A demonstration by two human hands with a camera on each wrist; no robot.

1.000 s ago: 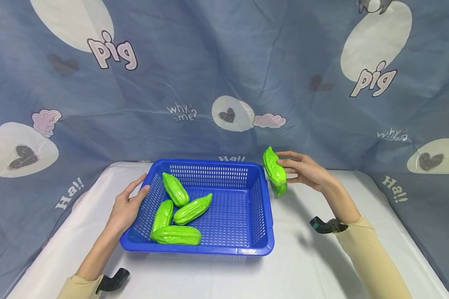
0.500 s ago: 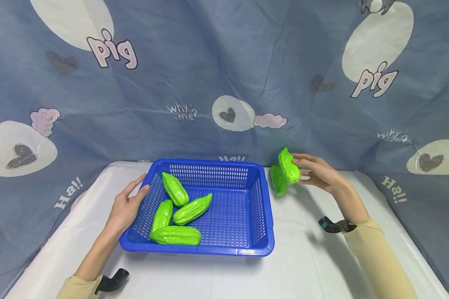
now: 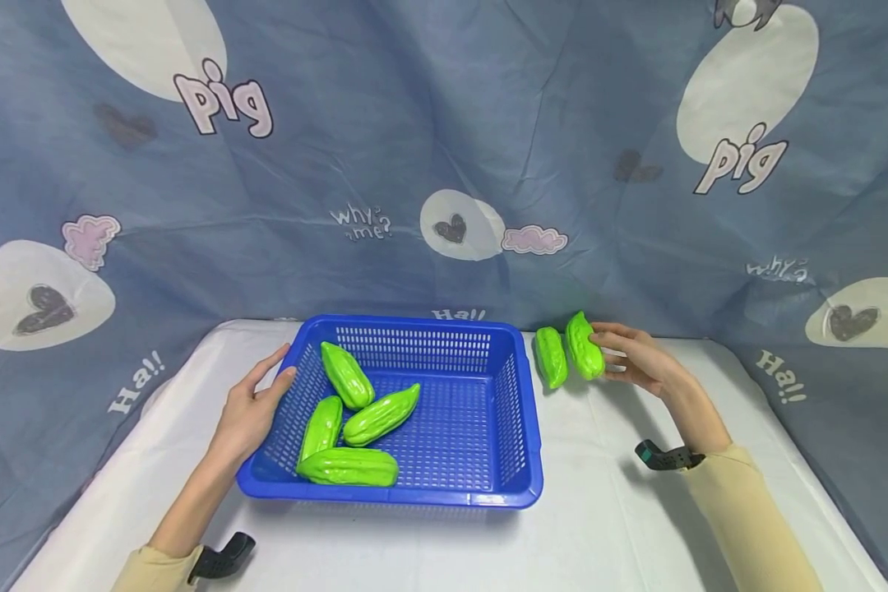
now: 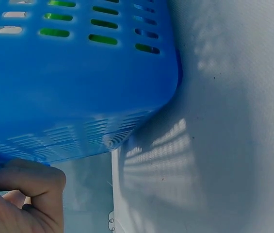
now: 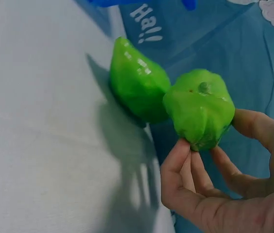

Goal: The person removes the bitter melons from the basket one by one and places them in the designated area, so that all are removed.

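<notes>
A green gourd [image 3: 583, 347] is pinched by the right hand [image 3: 640, 360], its grip spread to the gourd's width; whether the counter [image 3: 585, 485] is touched cannot be told. Between it and the blue basket [image 3: 451, 497], a second gourd [image 3: 551, 358] is seen. The basket's rim is touched by the left hand [image 3: 246, 411]; its hold cannot be told, fingertips being cut off in the left wrist view.

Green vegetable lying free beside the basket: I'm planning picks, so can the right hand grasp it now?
Probably not: the right hand holds another green vegetable, which sits between it and the free vegetable.
</notes>
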